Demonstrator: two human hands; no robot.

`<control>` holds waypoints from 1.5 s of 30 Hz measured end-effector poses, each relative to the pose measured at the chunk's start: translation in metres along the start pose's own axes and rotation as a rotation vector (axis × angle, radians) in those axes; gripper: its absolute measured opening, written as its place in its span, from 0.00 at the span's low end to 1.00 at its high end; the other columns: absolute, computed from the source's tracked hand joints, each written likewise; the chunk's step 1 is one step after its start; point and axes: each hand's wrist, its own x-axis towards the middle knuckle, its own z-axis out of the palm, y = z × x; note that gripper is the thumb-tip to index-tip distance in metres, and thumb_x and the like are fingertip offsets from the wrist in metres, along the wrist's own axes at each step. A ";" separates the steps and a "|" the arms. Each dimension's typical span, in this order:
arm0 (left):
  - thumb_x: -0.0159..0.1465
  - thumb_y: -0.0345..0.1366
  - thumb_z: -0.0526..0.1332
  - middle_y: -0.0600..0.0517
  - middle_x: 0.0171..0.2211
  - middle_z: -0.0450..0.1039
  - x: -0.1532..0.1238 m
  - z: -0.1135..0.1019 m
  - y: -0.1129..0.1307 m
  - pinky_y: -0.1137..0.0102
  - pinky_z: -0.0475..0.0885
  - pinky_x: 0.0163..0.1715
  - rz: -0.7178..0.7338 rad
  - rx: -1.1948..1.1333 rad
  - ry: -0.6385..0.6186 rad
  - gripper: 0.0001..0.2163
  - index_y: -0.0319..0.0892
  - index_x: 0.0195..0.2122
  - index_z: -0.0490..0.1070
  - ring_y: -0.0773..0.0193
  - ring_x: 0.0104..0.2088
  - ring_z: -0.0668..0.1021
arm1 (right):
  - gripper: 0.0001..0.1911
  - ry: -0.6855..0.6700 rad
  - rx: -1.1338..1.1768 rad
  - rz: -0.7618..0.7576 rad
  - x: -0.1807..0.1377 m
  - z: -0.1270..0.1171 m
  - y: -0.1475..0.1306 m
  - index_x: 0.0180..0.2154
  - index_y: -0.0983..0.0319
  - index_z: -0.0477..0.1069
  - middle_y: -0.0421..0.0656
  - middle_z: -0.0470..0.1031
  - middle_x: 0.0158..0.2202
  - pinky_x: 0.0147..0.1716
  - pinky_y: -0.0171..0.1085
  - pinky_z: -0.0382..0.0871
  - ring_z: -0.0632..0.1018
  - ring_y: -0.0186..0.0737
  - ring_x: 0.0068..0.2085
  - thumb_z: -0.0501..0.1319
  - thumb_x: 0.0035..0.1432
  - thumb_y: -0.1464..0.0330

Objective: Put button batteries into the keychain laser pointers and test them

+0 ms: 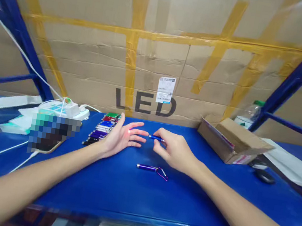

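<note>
My right hand pinches a blue laser pointer, its tip aimed at my left palm. A bright red spot glows on my left hand, which is held open with fingers spread and palm turned toward the pointer. Below the two hands, a purple laser pointer with a small carabiner clip lies on the blue table. Behind and left of my left hand, a row of laser pointers in green, red, blue, white, purple and black lies side by side, partly hidden by that hand.
An open cardboard box stands at the right, with a black mouse beside it and a bottle behind. Left are a phone, a white power strip and cables. A taped cardboard wall closes the back between blue posts.
</note>
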 end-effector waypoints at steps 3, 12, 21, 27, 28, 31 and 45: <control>0.74 0.67 0.40 0.33 0.55 0.80 0.002 0.000 -0.001 0.63 0.80 0.43 -0.017 0.026 0.034 0.41 0.36 0.67 0.69 0.51 0.45 0.85 | 0.08 -0.060 0.013 -0.073 -0.001 0.003 -0.001 0.44 0.61 0.73 0.45 0.82 0.39 0.34 0.36 0.66 0.79 0.40 0.34 0.56 0.70 0.68; 0.76 0.62 0.50 0.37 0.50 0.83 0.004 0.003 -0.003 0.64 0.79 0.43 0.000 0.098 0.106 0.32 0.38 0.61 0.75 0.53 0.46 0.84 | 0.08 0.031 0.037 -0.081 0.000 -0.002 0.003 0.46 0.61 0.73 0.44 0.82 0.39 0.34 0.35 0.68 0.78 0.37 0.32 0.56 0.71 0.69; 0.75 0.60 0.54 0.38 0.51 0.82 0.004 0.000 0.001 0.65 0.79 0.45 0.076 0.079 0.129 0.30 0.38 0.57 0.79 0.54 0.47 0.83 | 0.10 0.049 0.034 -0.142 -0.001 0.001 0.002 0.50 0.61 0.73 0.46 0.83 0.42 0.35 0.35 0.70 0.80 0.38 0.34 0.56 0.73 0.67; 0.75 0.64 0.49 0.37 0.51 0.82 0.006 -0.001 0.000 0.65 0.79 0.43 0.072 0.052 0.116 0.34 0.38 0.56 0.80 0.54 0.45 0.84 | 0.10 -0.001 0.023 -0.134 -0.002 -0.003 0.003 0.51 0.61 0.71 0.46 0.83 0.42 0.36 0.36 0.70 0.80 0.39 0.34 0.55 0.74 0.67; 0.75 0.64 0.49 0.37 0.51 0.82 0.006 0.000 0.000 0.65 0.79 0.42 0.073 0.049 0.111 0.35 0.37 0.56 0.80 0.54 0.45 0.84 | 0.11 -0.022 0.020 -0.130 -0.002 -0.003 0.002 0.52 0.61 0.71 0.46 0.83 0.43 0.36 0.37 0.70 0.81 0.39 0.34 0.54 0.75 0.66; 0.74 0.65 0.48 0.37 0.50 0.82 0.007 0.001 0.000 0.65 0.80 0.42 0.088 0.044 0.104 0.36 0.37 0.55 0.80 0.53 0.44 0.84 | 0.12 -0.108 0.009 -0.102 -0.002 -0.005 0.000 0.55 0.60 0.68 0.47 0.83 0.45 0.38 0.38 0.70 0.82 0.41 0.37 0.53 0.76 0.65; 0.75 0.65 0.46 0.36 0.52 0.82 0.007 0.003 0.000 0.64 0.80 0.42 0.063 0.032 0.084 0.36 0.38 0.60 0.76 0.53 0.43 0.84 | 0.18 -0.320 -0.052 -0.039 -0.001 -0.005 -0.001 0.64 0.59 0.63 0.50 0.82 0.52 0.41 0.41 0.70 0.84 0.47 0.44 0.49 0.78 0.67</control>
